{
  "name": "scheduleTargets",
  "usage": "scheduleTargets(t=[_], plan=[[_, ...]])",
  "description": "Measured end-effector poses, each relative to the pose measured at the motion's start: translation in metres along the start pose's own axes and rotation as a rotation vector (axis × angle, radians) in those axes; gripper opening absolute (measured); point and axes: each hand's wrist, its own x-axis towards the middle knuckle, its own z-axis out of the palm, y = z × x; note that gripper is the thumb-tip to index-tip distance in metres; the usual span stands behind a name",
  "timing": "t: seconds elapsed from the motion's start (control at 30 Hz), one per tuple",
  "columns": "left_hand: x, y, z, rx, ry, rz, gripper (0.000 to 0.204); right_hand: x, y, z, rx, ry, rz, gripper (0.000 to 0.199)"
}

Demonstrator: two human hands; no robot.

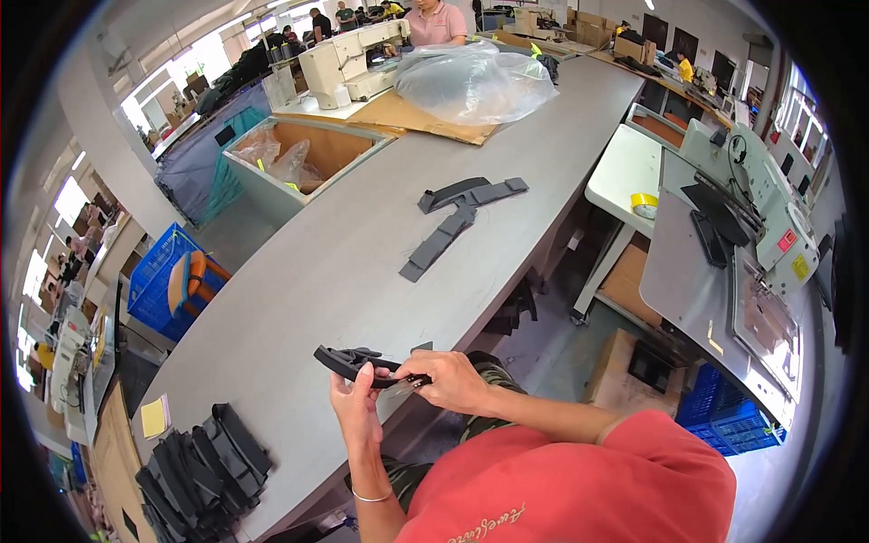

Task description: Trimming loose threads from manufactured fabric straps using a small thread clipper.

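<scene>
Over the near edge of the table [362, 271], my left hand [358, 407] grips a black padded fabric strap [342, 362] from below, thumb on its side. My right hand [453, 382] is closed at the strap's right end, around a small dark item [418, 380] that I cannot make out. Farther along the table lie several dark grey fabric strips [453, 217], some end to end and crossing. At the near left is a pile of similar dark strips [204, 466].
A yellow notepad [156, 416] sits beside the pile. Toward the back are a clear plastic bag [475, 81], a cream sewing machine [348, 59] and a person in pink [436, 23]. Another sewing machine [760, 190] and yellow tape [644, 204] are at right; a blue crate [163, 285] stands left.
</scene>
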Motion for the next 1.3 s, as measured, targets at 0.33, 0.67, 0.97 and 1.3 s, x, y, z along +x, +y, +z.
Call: scheduleTargets(t=[0.33, 0.67, 0.97, 1.3], plan=[[0.0, -0.007, -0.004, -0.068, 0.086, 0.083, 0.037, 0.001, -0.001, -0.002, -0.01, -0.07, 0.05, 0.028], [-0.002, -0.006, -0.012, -0.009, 0.203, 0.139, 0.033, 0.007, 0.002, -0.003, 0.482, -0.253, 0.219, 0.021], [0.013, -0.021, -0.031, 0.045, 0.269, 0.147, 0.04, 0.007, -0.086, -0.017, 1.359, -0.7, -0.058, 0.032], [0.02, -0.031, -0.024, 0.129, 0.282, 0.119, 0.039, 0.021, -0.164, -0.023, 2.036, -1.186, -0.116, 0.031]])
